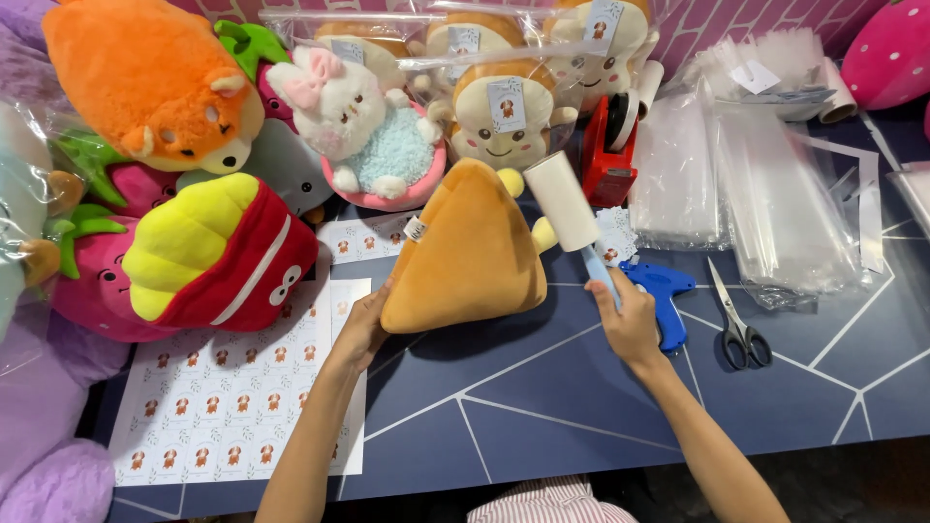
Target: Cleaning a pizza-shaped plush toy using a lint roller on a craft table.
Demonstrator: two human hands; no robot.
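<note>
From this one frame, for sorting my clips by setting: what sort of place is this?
Likely a small packing table for plush toys: clear plastic bags, a sticker sheet, and bagged plush toys tagged behind.
</note>
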